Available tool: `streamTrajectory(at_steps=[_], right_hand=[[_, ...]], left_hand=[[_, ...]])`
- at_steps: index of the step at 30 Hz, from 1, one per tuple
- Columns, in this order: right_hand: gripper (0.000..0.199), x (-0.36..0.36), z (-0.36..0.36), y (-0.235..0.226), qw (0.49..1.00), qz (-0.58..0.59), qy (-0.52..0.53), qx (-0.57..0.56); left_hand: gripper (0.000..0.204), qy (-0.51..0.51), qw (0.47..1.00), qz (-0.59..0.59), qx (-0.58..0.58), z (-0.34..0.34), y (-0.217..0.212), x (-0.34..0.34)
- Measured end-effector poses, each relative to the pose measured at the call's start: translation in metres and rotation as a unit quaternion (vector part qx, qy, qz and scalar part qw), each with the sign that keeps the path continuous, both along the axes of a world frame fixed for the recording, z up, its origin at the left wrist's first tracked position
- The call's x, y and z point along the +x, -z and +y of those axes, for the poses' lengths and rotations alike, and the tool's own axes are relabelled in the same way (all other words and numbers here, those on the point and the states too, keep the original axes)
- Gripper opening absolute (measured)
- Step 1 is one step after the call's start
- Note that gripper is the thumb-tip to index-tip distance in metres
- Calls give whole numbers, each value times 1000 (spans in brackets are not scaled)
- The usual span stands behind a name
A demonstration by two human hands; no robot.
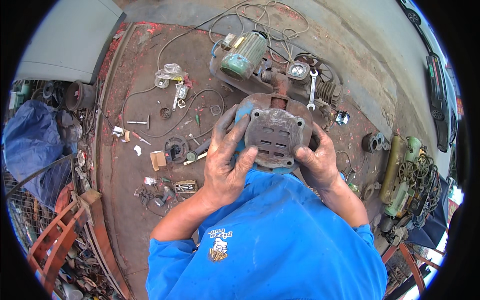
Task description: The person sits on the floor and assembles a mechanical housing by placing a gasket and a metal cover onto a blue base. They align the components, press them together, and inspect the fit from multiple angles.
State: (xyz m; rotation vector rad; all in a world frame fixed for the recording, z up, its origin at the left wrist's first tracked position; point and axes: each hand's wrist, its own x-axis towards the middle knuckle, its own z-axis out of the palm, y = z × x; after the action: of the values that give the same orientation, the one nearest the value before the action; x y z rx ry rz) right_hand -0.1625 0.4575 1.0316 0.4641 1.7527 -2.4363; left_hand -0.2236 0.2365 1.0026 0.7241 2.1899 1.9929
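Observation:
A compressor cylinder head (274, 137) is held up in front of my chest, its flat, worn metal face toward me. That face has rows of narrow slots and bolt holes at its corners, and blue paint shows along the edges. My left hand (227, 160) grips its left side, thumb on the lower face. On the opposite side my right hand (319, 159) clasps the edge, thumb also on the face. Both hands are dirty. Beyond the part, a steel open-ended wrench (312, 90) rests on the compressor assembly (330, 92).
A green electric motor (245, 57) sits on the assembly, with cable (265, 12) looped behind. A hammer (139, 122), a green-handled screwdriver (197, 120) and a cardboard scrap (158, 160) lie on the floor at left. Metal scrap and a green cylinder (411, 150) stand at right.

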Motion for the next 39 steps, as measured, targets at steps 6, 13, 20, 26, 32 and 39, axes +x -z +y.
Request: streamTrajectory(at_steps=[6, 13, 20, 26, 32, 39], right_hand=[[104, 5, -6, -1, 1000, -10, 1, -6], [107, 5, -15, -3, 1000, -2, 12, -8], [101, 7, -10, 1, 1000, -12, -5, 8], [94, 0, -8, -3, 999, 7, 5, -36], [89, -2, 3, -16, 999, -3, -2, -38], [78, -3, 10, -9, 997, 11, 12, 79]], left_hand=[[50, -11, 1000, -5, -7, -4, -3, 5], [50, -15, 999, -20, 21, -9, -6, 7], [51, -14, 998, -50, 26, -11, -5, 6], [88, 66, 998, -6, -6, -16, -4, -12], [94, 79, 994, 47, -62, -11, -17, -20], [92, 85, 991, 58, -84, -1, -21, -22]])
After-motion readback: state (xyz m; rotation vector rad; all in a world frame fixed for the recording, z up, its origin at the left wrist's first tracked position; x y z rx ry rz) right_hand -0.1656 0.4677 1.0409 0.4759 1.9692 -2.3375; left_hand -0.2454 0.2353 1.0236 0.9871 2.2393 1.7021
